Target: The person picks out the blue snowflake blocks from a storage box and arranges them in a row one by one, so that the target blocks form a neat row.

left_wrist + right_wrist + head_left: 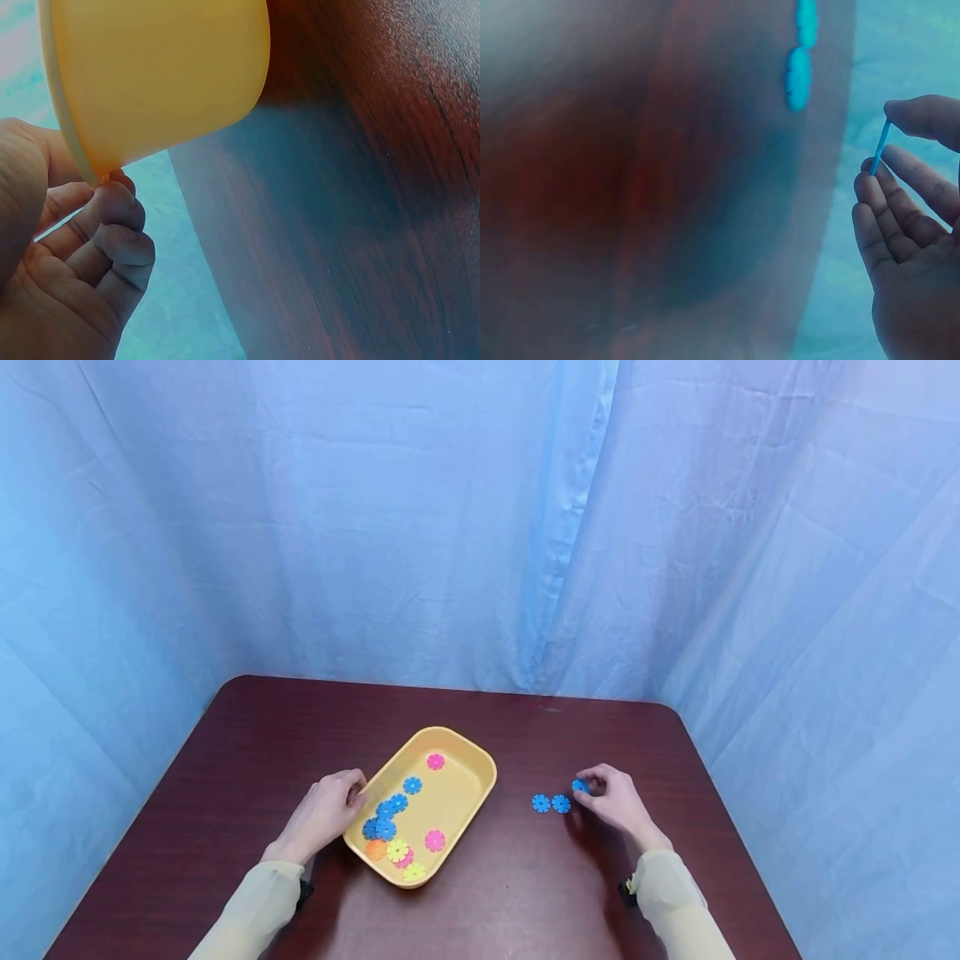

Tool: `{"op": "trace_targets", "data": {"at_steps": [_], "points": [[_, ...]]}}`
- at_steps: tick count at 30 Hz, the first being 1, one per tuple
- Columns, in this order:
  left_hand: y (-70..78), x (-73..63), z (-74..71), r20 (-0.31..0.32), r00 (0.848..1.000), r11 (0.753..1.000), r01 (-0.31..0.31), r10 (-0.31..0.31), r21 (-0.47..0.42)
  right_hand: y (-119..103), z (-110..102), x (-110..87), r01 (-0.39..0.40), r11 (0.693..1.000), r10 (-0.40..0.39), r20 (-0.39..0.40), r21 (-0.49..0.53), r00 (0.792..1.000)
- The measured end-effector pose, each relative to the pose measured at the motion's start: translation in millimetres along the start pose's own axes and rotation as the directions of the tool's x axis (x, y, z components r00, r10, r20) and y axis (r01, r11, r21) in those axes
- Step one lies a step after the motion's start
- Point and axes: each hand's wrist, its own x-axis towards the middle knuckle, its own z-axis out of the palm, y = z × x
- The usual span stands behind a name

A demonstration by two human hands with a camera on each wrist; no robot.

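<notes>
My left hand (327, 807) grips the left rim of a yellow plastic tray (468, 760); the left wrist view has its fingers (120, 244) curled beneath the tray's lip. Inside the tray lie several notched flower-shaped discs: a cluster of blue discs (386, 829), pink discs (435, 841), yellow discs (414, 871) and an orange disc (375, 849). To the right, my right hand (617, 802) pinches a blue flower disc (880, 146) between thumb and fingers, edge-on in the right wrist view. Two more blue discs (551, 803) lie side by side on the table, just left of that hand.
A dark red-brown wooden table (510, 910) with rounded far corners carries everything. Light blue curtains (420, 527) hang behind it and along both sides. The tray stands at an angle left of the loose discs, with bare tabletop between them.
</notes>
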Motion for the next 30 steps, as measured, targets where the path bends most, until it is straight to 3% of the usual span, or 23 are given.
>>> {"op": "trace_targets", "data": {"at_steps": [10,23,30], "points": [[-0.6,-0.5,0.8,0.002,1.0,1.0,0.004,-0.004,0.0,20.9,7.9,-14.3,-0.074,0.997,0.074,0.016,-0.001,0.997],[0.1,1.0,0.1,0.008,1.0,1.0,0.008,-0.008,0.003,28.6,18.8,-19.5,-0.025,0.999,0.023,-0.047,-0.042,0.999],[0.5,0.5,0.1,0.01,1.0,1.0,0.005,-0.005,0.002,28.5,19.8,-19.7,-0.047,0.998,0.046,-0.057,-0.031,0.997]]}}
